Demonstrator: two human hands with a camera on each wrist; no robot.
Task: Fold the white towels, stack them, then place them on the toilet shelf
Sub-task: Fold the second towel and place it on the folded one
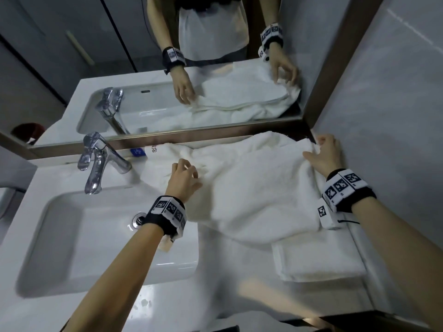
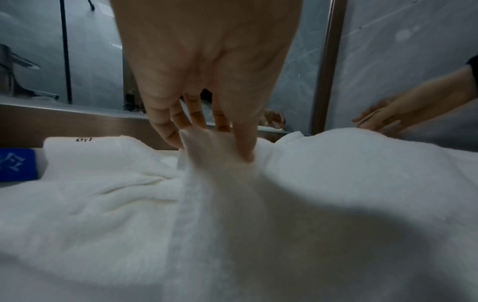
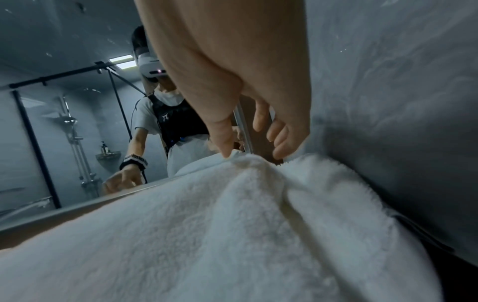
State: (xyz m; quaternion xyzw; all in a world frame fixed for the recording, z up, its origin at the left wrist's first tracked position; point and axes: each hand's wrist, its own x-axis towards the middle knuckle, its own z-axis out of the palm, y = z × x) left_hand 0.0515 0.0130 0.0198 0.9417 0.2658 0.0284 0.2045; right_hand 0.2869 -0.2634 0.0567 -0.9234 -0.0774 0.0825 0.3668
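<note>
Head view: both hands' grip pinching the unfolded towel (image 1: 251, 188); one folded towel (image 1: 316, 259) done on the worktop; stacking, shelving remain.

Bathroom, white basin (image 1: 60, 248) sunk in the counter's left half, chrome tap (image 1: 98, 161) at its back edge, framed mirror (image 1: 72, 56) above, shower rail (image 3: 77, 147) reflected in it, marbled wall (image 1: 395, 116) along the right edge

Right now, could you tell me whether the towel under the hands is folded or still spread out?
Spread out, rumpled: the large towel covers the counter, the left hand and right hand each pinching an edge. A folded towel lies nearer.
</note>
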